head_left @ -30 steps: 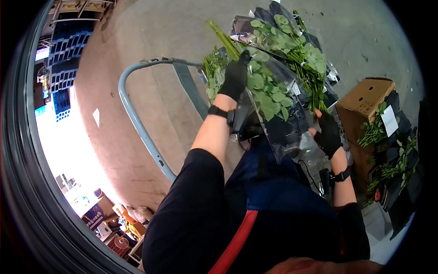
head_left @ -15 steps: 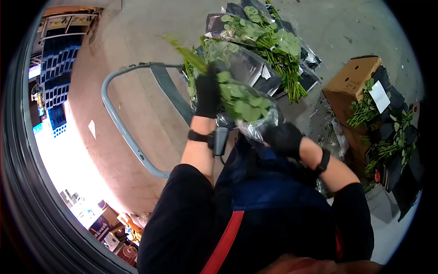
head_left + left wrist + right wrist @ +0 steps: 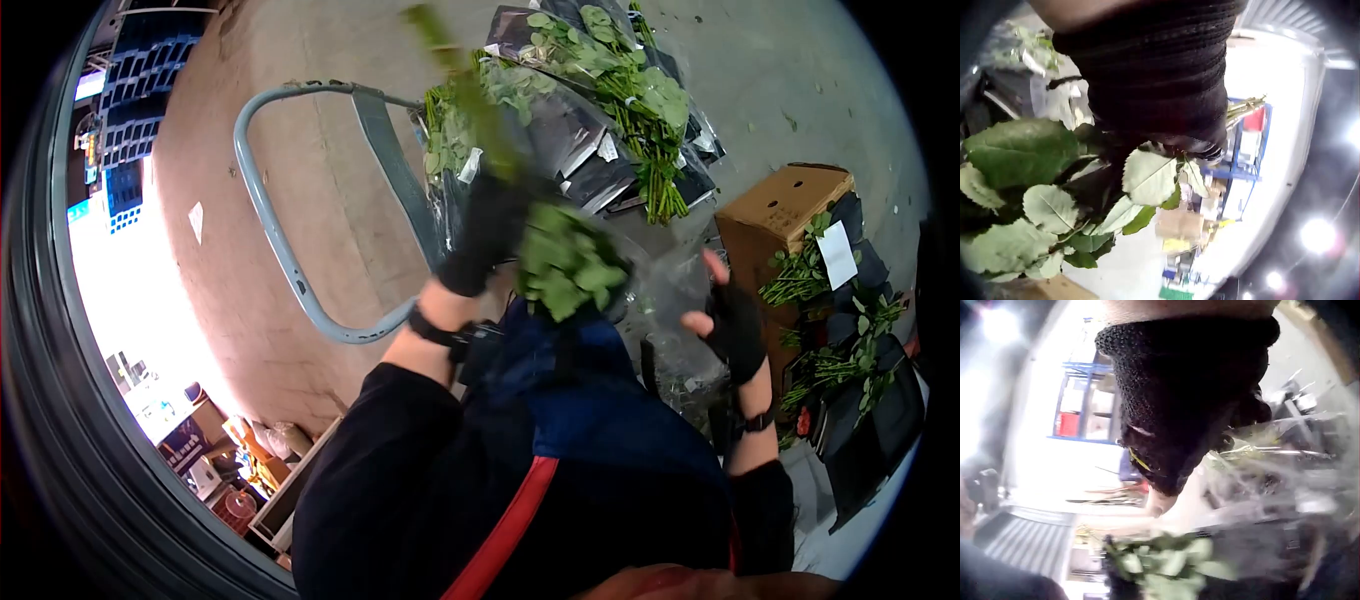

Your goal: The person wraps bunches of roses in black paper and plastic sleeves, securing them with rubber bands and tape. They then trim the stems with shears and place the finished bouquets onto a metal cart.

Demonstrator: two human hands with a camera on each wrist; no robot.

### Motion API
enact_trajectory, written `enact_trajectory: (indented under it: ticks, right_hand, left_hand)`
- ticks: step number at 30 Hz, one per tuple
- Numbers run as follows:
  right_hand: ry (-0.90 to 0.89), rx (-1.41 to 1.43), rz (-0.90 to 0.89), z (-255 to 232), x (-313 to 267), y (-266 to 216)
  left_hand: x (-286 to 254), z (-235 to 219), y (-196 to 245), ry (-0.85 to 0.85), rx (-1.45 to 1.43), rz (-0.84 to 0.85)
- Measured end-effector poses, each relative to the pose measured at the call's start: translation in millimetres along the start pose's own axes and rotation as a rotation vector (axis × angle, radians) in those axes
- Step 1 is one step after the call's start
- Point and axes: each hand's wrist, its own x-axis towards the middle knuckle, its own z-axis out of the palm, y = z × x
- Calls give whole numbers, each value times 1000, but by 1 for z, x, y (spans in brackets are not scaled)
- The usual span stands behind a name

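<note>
In the head view my gloved left hand point(image 3: 490, 225) grips a bunch of stems point(image 3: 455, 75), blurred, whose cut ends point up and away. Its leaves point(image 3: 570, 265) hang out on the other side of the fist, near my apron. The left wrist view shows the glove point(image 3: 1154, 81) round the bunch, with leaves point(image 3: 1019, 153) below and stem ends point(image 3: 1244, 109) to the right. My right hand point(image 3: 735, 330) is apart from the leaves, thumb and fingers spread. Clear plastic point(image 3: 675, 305) lies just beside it; whether they touch, I cannot tell. The right wrist view also shows plastic point(image 3: 1291, 481).
Wrapped leafy bunches point(image 3: 650, 120) lie beyond my hands. A grey-blue metal frame point(image 3: 270, 210) curves at the left. A cardboard box point(image 3: 785, 205) stands at the right, beside more bunches point(image 3: 860, 350) and a white paper point(image 3: 837, 255). Blue racks point(image 3: 135, 110) are far left.
My right hand has moved from the plastic at the bunch's leafy end out to the right, its fingers now spread. The plastic no longer covers the leaves. My left hand still grips the stems.
</note>
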Motion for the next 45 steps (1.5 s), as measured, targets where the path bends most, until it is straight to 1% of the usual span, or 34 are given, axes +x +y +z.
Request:
enact_trajectory:
  ticks: [1, 2, 3, 4, 5, 6, 9, 10, 11, 12, 13, 14, 16, 17, 18, 20, 22, 24, 26, 27, 29, 30, 31, 32, 33, 35, 36, 37, 39, 40, 41, 42, 43, 45]
  right_hand:
    - [-84, 90, 23, -4, 25, -26]
    - [-95, 82, -48, 1, 44, -36]
    - [-149, 83, -75, 14, 50, -13]
    - [-200, 84, -100, 27, 51, 11]
    - [-179, 275, 29, 28, 42, 9]
    - [-177, 251, 126, 21, 33, 3]
    - [26, 456, 361, 19, -19, 30]
    - [130, 454, 437, 22, -40, 44]
    - [103, 378, 582, 21, -60, 54]
    - [78, 302, 728, 19, -83, 67]
    - [85, -43, 615, 32, -120, 108]
    - [92, -384, 505, 48, -164, 156]
    - [-88, -503, 709, 66, -250, 196]
    - [-106, -547, 748, 82, -305, 218]
    - [-125, -590, 778, 98, -359, 237]
    - [-481, -464, 1228, 123, -456, 258]
    - [-684, -317, 1497, 138, -528, 255]
    - [-700, -147, 1582, 149, -571, 245]
    - [-596, 52, 1524, 155, -572, 235]
    - [-499, 172, 1444, 158, -563, 236]
    - [-227, 323, 1058, 167, -508, 255]
    - [-346, -4, 1179, 136, -390, 216]
    - [-32, -349, 718, 129, -328, 215]
    - [134, -218, 641, 120, -261, 223]
    - [258, -144, 626, 95, -186, 195]
    - [406, 94, 513, 77, -65, 177]
    - [245, 448, 650, 62, -11, 152]
    - [189, 752, 714, 64, 32, 143]
    - [-12, 996, 715, 67, 87, 130]
    - [-10, 1153, 644, 79, 111, 127]
    - [-18, 965, 276, 112, 136, 164]
    - [-36, 394, -132, 122, 143, 187]
    - [168, -171, -483, 131, 151, 209]
    - [157, -329, -453, 110, 142, 202]
  left_hand:
    - [0, 23, -22, -49, 35, -6]
    - [-6, 47, -10, -190, 141, -122]
    - [-10, 63, 34, -352, 118, -105]
    - [-12, 78, 30, -401, 22, -136]
    - [-13, 86, 18, -373, 45, -119]
    - [-14, 92, 5, -346, 65, -102]
    - [-27, 107, -4, -279, -1, 170]
    - [-27, 109, -1, -308, -89, 51]
    - [-27, 109, 4, -338, -174, -68]
    - [-28, 109, 9, -370, -258, -190]
    - [-23, 108, 14, -425, -182, -229]
    - [-18, 110, 14, -447, -113, -145]
    - [-13, 119, 13, -525, 16, 22]
    - [-19, 122, 33, -552, -202, -107]
    - [-17, 124, 37, -591, -98, -89]
    - [-14, 123, 27, -527, 53, 6]
    - [-22, 122, 53, -443, -5, -63]
    - [-9, 107, 38, -330, 55, -154]
    - [-1, 102, 41, -249, 298, -120]
    - [3, 100, 41, -206, 417, -103]
    - [9, 94, 24, -253, 669, 300]
    - [12, 92, 17, -277, 785, 504]
    - [15, 95, 10, -284, 587, 318]
    - [17, 97, 3, -255, 381, 143]
    - [20, 96, -7, -266, 367, 141]
    - [23, 104, -6, -195, 127, -173]
    - [25, 107, -6, -129, 5, -319]
    - [27, 105, -14, -158, 90, -314]
    - [23, 113, -3, -199, 140, -261]
    - [25, 113, -9, -188, 75, -276]
    - [27, 110, -13, -194, 136, -301]
    - [30, 106, -17, -201, 196, -327]
    - [34, 103, -25, -219, 148, -320]
    - [41, 96, -37, -250, 244, -178]
